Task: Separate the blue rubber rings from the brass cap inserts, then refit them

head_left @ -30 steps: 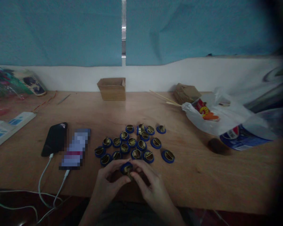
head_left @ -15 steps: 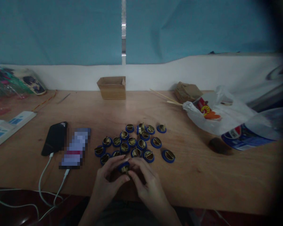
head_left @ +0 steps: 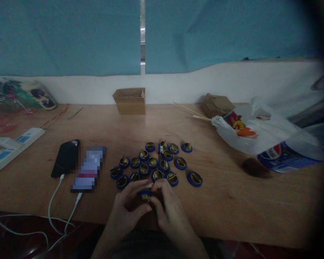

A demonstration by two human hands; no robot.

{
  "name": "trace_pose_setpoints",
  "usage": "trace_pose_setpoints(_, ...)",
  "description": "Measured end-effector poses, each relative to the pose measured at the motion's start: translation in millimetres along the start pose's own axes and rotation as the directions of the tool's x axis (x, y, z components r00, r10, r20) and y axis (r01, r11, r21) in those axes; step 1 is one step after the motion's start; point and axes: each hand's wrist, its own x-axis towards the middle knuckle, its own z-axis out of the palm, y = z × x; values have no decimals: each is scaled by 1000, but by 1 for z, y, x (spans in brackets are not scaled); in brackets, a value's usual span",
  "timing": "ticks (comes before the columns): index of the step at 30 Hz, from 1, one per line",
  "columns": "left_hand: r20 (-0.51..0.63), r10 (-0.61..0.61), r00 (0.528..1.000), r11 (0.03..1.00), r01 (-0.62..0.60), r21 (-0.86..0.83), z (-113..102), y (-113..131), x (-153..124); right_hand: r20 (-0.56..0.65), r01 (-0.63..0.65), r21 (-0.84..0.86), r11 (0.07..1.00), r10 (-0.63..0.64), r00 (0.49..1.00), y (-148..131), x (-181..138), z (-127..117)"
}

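Blue badge (head_left: 143,193) near centre; left hand (head_left: 126,205) and right hand (head_left: 167,205) half-curled, fingertips pinching it. We'd hold the rim, keeping fingers off the pin. Beyond, similar badges (head_left: 163,166) lie on the table (head_left: 221,201).

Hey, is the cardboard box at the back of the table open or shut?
Open: the box has its top uncovered, showing the inner wall. Whether anything lies at the bottom, I cannot tell.

Badges (head_left: 152,162) — blue and gold.
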Motion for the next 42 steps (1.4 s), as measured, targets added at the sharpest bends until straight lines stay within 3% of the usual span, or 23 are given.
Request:
trace_pose_setpoints(8,2,42,999,999,-42,16,1,-3,0,23,44,-49,998,-43,999,2,0,0)
trace_pose_setpoints(14,-55,41,998,998,-39,39,4,-5,-1,133,31,-151,988,-11,991,-3,-1,-2)
trace_pose_setpoints(18,-127,39,991,999,-34,36,7,-2,-1,187,21,-138,990,5,982,-5,-2,-3)
trace_pose_setpoints(23,-139,68,988,994,-56,89,8,-1,-1,211,29,-124,992,-2,977,-7,-2,-3)
trace_pose_setpoints(29,-138,134,981,983,-114,144,3,-4,5,117,12,-45,999,-7,993,-7,-2,-2)
trace_pose_setpoints(35,-174,96,980,988,-73,138,-1,-4,3,-111,-93,56,994,99,989,0,-6,-2)
trace_pose_setpoints(40,-68,67,995,994,-61,95,-3,1,1,94,-165,49,985,160,983,-6,-3,-5)
trace_pose_setpoints(42,-41,50,998,998,-49,37,-3,3,1,113,-158,48,986,152,982,-9,-2,-6)
